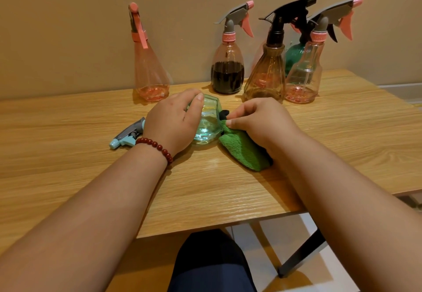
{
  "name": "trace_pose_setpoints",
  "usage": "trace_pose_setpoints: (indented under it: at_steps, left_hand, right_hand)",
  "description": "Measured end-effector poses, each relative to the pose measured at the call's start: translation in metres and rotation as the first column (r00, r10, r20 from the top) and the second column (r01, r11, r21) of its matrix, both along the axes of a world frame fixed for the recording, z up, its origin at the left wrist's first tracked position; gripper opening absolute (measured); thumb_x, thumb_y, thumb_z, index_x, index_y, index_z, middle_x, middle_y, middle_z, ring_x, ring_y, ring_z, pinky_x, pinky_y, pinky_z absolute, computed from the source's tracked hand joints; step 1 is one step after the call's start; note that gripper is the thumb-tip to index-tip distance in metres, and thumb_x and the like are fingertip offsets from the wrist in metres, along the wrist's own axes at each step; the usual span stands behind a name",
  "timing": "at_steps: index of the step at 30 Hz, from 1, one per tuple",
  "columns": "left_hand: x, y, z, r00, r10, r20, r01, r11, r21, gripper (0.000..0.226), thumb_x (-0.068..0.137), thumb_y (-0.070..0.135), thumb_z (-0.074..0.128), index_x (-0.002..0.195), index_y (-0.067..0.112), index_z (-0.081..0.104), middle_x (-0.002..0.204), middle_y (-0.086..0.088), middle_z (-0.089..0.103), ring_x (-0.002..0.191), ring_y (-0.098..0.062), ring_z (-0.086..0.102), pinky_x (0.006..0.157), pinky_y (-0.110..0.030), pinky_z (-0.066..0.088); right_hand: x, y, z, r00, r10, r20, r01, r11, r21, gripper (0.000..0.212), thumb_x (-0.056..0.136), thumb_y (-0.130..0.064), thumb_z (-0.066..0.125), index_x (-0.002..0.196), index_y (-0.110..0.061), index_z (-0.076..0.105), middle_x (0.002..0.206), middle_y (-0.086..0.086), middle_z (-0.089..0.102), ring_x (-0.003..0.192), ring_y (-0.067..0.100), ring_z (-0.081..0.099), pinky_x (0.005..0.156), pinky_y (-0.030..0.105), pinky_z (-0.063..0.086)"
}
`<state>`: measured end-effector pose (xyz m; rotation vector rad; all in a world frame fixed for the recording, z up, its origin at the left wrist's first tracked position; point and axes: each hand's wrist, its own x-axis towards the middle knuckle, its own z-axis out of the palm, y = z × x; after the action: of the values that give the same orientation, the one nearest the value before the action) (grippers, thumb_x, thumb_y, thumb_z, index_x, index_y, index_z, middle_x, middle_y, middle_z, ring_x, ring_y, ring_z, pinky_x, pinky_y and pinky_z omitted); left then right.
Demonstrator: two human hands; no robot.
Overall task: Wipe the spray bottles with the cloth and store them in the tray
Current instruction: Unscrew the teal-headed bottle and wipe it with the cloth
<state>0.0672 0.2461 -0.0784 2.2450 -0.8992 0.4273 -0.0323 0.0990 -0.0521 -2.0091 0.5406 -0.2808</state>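
A clear green spray bottle [209,122] lies on its side on the wooden table [205,191], its grey and blue nozzle head [127,135] pointing left. My left hand [173,122] grips the bottle's body from above. My right hand [258,120] holds a green cloth [244,150] and pinches it against the bottle's base. The cloth trails down to the table under my right wrist. No tray is in view.
Several upright spray bottles stand along the wall: a pink cone bottle [148,72], one with dark liquid [228,67], a brown ribbed one [267,74], a clear pink-trigger one [306,72] and a green one [293,57] behind. The table's front edge runs near my knee [212,262].
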Motion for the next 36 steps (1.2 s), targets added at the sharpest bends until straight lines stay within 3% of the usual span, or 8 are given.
trace_pose_setpoints:
  at_steps: [7, 12, 18, 23, 26, 30, 36]
  left_hand:
    - [-0.002, 0.000, 0.000, 1.000, 0.009, 0.001, -0.009, 1.000, 0.000, 0.060, 0.092, 0.051, 0.018, 0.111, 0.019, 0.065, 0.087, 0.006, 0.058, 0.083, -0.013, 0.050, 0.067, -0.028, 0.028]
    - [-0.003, -0.001, 0.001, 1.000, 0.020, -0.020, -0.020, 1.000, -0.002, 0.054, 0.094, 0.045, 0.023, 0.116, 0.019, 0.065, 0.091, 0.006, 0.058, 0.086, -0.013, 0.051, 0.070, -0.028, 0.031]
    - [-0.001, -0.001, 0.001, 1.000, 0.013, -0.019, -0.013, 1.000, -0.001, 0.055, 0.094, 0.047, 0.021, 0.113, 0.019, 0.065, 0.089, 0.003, 0.061, 0.084, -0.015, 0.053, 0.067, -0.029, 0.030]
    - [-0.001, 0.000, 0.002, 1.000, -0.009, -0.015, 0.009, 1.000, -0.010, 0.069, 0.088, 0.056, 0.016, 0.118, 0.019, 0.065, 0.097, 0.001, 0.065, 0.089, -0.014, 0.054, 0.070, -0.028, 0.033]
    - [-0.002, 0.000, 0.002, 1.000, 0.004, -0.019, -0.004, 1.000, -0.008, 0.062, 0.092, 0.051, 0.020, 0.120, 0.018, 0.065, 0.102, -0.003, 0.068, 0.092, -0.016, 0.056, 0.073, -0.028, 0.035]
    - [-0.002, 0.000, 0.002, 1.000, -0.003, -0.017, 0.003, 1.000, 0.008, 0.061, 0.092, 0.051, 0.019, 0.116, 0.019, 0.065, 0.099, -0.002, 0.067, 0.092, -0.019, 0.058, 0.071, -0.029, 0.035]
    - [-0.003, 0.000, 0.002, 1.000, 0.012, -0.013, -0.012, 1.000, 0.008, 0.057, 0.094, 0.043, 0.023, 0.121, 0.016, 0.064, 0.106, -0.006, 0.067, 0.098, -0.021, 0.058, 0.074, -0.027, 0.033]
  right_hand:
    - [-0.005, -0.003, 0.001, 0.999, 0.038, 0.023, -0.042, 0.976, 0.212, 0.007, 0.078, -0.016, 0.080, 0.080, -0.019, 0.074, 0.081, -0.003, 0.073, 0.075, 0.012, 0.069, 0.061, 0.025, 0.055]
    - [0.006, -0.002, -0.006, 0.999, -0.033, 0.022, 0.033, 0.999, 0.044, 0.007, 0.082, -0.020, 0.077, 0.079, -0.022, 0.072, 0.088, -0.006, 0.067, 0.086, 0.010, 0.061, 0.071, 0.027, 0.051]
    - [-0.002, -0.004, -0.004, 0.999, 0.037, 0.028, -0.042, 0.986, 0.164, 0.007, 0.079, -0.018, 0.080, 0.081, -0.019, 0.074, 0.084, -0.002, 0.072, 0.080, 0.013, 0.068, 0.071, 0.030, 0.057]
    - [0.013, -0.002, -0.004, 0.998, -0.050, 0.050, 0.044, 0.992, 0.121, 0.010, 0.082, -0.018, 0.077, 0.078, -0.023, 0.069, 0.087, -0.004, 0.067, 0.087, 0.014, 0.064, 0.076, 0.032, 0.055]
    - [0.020, 0.002, 0.002, 0.987, -0.092, 0.135, 0.068, 0.983, 0.172, 0.012, 0.083, -0.017, 0.076, 0.077, -0.025, 0.068, 0.089, -0.003, 0.069, 0.088, 0.016, 0.066, 0.081, 0.038, 0.058]
    - [0.013, 0.005, 0.006, 0.961, -0.041, 0.274, 0.005, 0.991, 0.131, 0.007, 0.084, -0.019, 0.075, 0.084, -0.026, 0.071, 0.084, -0.009, 0.070, 0.080, 0.007, 0.067, 0.071, 0.028, 0.059]
    - [0.011, 0.006, -0.002, 0.977, -0.059, 0.207, 0.031, 0.990, 0.135, 0.012, 0.082, -0.017, 0.076, 0.077, -0.026, 0.069, 0.088, -0.005, 0.070, 0.087, 0.013, 0.067, 0.076, 0.032, 0.057]
